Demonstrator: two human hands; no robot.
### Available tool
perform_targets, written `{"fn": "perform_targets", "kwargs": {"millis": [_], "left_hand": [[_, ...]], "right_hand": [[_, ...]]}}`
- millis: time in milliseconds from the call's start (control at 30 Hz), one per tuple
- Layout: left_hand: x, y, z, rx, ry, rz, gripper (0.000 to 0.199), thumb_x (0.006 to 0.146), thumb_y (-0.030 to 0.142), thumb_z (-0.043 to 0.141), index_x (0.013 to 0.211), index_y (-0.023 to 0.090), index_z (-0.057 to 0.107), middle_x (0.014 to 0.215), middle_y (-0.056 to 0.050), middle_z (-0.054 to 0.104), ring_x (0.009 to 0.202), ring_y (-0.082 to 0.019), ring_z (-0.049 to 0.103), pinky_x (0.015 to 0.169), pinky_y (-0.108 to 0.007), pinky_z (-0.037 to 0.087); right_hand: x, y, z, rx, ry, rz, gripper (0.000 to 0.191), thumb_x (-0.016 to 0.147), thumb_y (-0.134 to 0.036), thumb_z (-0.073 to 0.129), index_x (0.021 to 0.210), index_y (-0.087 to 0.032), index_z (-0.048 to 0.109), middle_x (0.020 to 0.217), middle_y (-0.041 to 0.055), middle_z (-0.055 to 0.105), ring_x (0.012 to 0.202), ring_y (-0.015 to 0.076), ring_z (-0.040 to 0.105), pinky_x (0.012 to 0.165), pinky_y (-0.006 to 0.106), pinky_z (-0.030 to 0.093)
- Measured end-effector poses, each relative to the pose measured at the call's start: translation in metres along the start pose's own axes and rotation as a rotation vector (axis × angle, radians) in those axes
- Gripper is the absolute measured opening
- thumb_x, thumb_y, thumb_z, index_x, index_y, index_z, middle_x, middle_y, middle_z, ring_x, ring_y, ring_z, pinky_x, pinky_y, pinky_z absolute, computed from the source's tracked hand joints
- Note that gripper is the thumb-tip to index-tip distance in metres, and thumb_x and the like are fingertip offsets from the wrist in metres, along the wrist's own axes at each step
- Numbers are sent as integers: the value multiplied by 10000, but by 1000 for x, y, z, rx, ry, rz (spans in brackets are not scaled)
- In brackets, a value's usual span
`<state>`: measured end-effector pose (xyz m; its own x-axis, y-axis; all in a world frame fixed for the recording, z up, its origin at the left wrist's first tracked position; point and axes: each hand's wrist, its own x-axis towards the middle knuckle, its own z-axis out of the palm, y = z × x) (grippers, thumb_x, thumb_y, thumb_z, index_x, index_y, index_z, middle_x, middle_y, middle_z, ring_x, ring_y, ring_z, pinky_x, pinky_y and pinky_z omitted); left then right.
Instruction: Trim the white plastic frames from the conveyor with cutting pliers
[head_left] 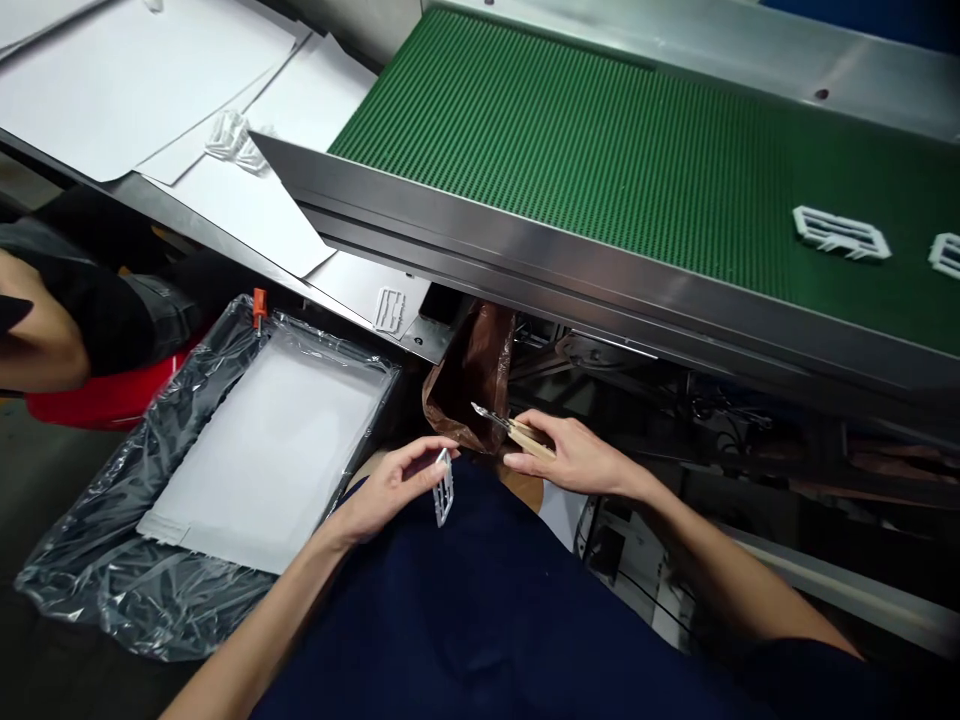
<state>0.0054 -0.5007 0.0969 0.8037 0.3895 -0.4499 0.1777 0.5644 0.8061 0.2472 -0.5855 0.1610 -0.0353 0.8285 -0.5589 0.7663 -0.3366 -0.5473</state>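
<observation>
**Green conveyor belt (570,180), steel-edged, with both hands at work below its near side.**
Beyond the right hand, white plastic frames (840,232) lie on the belt; left of the left hand, a white board (274,450) sits on clear plastic sheeting (142,590). Just beyond both hands hangs a brown bag (469,375). The right hand (577,455) grips a wood-handled craft knife (525,438); the left hand (390,490) holds a small white plastic frame (445,488) in its fingers.

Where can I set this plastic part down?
Green conveyor belt lies bare left of the white plastic frame, behind the steel rail. The white sheet inside the plastic wrap is free too. Crowded: the brown bag near left hand and right hand.
</observation>
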Motion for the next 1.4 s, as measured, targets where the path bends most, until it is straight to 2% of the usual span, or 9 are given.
{"fn": "perform_targets", "kwargs": {"millis": [100,200,367,533,767,1000,1133,1267,1400], "left_hand": [[11,-15,6,-396,95,-54,353,896,374,501,1155,145,575,1011,-119,640,997,-246,584,874,-353,459],[19,-9,9,-538,111,-87,407,925,400,420,1138,102,598,939,-127,644,854,-225,620,795,-359,513],[19,11,18,-527,96,-146,421,943,393,364,1072,92,628,840,-117,641,687,-186,602,593,-291,534],[15,13,25,-497,92,-152,438,944,402,359,1074,78,624,856,-127,646,677,-179,592,575,-278,527],[12,11,24,-452,112,-158,441,926,432,395,1061,82,628,857,-128,657,649,-173,592,564,-270,525],[13,11,24,-460,93,-178,442,916,437,418,1042,72,633,852,-137,656,655,-189,612,544,-265,521],[13,11,26,-555,65,-197,438,927,409,395,1021,60,642,821,-135,646,644,-191,609,548,-284,529],[13,14,26,-657,43,-222,447,947,380,346,1073,59,629,794,-115,629,653,-185,602,559,-286,530],[13,15,26,-668,42,-222,447,952,364,336,1095,52,624,805,-123,630,662,-188,605,553,-283,527]], "right_hand": [[-2,13,19,96,86,-91,414,838,-501,511,1144,-224,494,1081,38,598,924,167,559,769,271,414],[-1,13,27,-57,207,-135,415,805,-433,574,1152,-217,503,1101,53,585,981,196,529,857,318,385],[2,3,18,-279,293,-168,357,802,-385,539,1095,-182,542,959,61,594,850,186,533,789,308,386],[5,1,11,-419,272,-238,383,780,-390,533,1097,-175,549,901,58,575,785,178,514,735,298,368],[6,1,4,-503,224,-278,322,779,-393,525,1033,-196,548,809,23,547,704,152,491,614,276,301],[4,2,1,-468,199,-301,232,816,-376,486,909,-183,574,736,20,553,619,121,475,519,257,189],[5,5,6,-297,216,-260,197,810,-351,502,879,-186,584,722,10,579,611,108,491,539,235,233],[7,7,11,-22,216,-121,236,827,-415,509,868,-189,563,701,-12,588,601,92,493,567,205,293],[5,5,10,-35,240,-104,253,806,-424,542,903,-192,568,769,-1,606,640,104,506,587,210,310]]}}
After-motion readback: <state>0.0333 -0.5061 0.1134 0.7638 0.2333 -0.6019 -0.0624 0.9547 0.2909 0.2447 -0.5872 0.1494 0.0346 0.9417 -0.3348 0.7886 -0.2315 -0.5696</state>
